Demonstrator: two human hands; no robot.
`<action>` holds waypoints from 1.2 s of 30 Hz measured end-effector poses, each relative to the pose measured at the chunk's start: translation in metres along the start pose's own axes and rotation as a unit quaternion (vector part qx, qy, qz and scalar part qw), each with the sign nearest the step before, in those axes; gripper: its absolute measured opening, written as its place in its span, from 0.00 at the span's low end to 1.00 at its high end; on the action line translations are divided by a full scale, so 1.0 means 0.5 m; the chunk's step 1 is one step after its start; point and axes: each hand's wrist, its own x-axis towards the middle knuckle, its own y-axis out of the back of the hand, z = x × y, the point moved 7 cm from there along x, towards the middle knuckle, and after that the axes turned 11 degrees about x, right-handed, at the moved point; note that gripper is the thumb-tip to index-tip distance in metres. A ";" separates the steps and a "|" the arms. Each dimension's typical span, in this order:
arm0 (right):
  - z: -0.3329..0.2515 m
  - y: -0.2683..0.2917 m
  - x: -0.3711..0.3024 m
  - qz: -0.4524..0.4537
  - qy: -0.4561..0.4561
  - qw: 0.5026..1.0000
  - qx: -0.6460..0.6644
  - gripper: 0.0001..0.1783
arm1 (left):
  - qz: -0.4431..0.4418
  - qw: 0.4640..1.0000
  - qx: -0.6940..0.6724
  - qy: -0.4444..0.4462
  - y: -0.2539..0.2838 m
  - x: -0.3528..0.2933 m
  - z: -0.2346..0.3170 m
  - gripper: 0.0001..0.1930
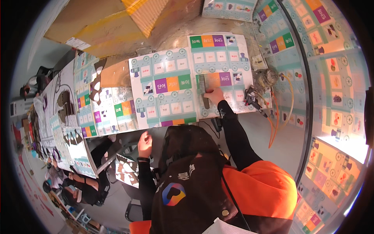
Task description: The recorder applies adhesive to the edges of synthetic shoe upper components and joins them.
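My right hand (214, 96) grips the lower part of a long, narrow grey bar with a ridged upper face (201, 85). The bar lies along the left side of a printed sheet (218, 58) with coloured blocks and train-car drawings, close to where this sheet meets a similar left-hand sheet (159, 74). Off the table's near edge, left of my body, my left hand (145, 144) hangs with its fingers curled in and nothing visible in it. Its fingertips are partly turned from view.
A black and red tool (252, 100) rests at the table's right edge, beside an orange hose (276, 124) and a grey lumpy object (266, 79). Cardboard (97, 19) stands at the back left. Black cutout shapes (96, 87) lie leftward. Another person (87, 189) sits at lower left.
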 end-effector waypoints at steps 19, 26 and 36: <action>-0.513 -0.392 -0.280 -0.404 0.152 0.886 0.167 0.18 | -0.032 0.910 -0.398 -0.115 0.170 0.090 0.301 0.11; -0.574 -0.637 -0.265 -0.407 0.037 0.873 0.268 0.17 | 0.034 0.893 -0.432 -0.121 0.297 0.178 0.140 0.09; -0.688 -1.084 -0.202 -0.317 0.131 0.928 0.147 0.24 | 0.109 0.854 -0.509 -0.015 0.683 0.451 -0.275 0.07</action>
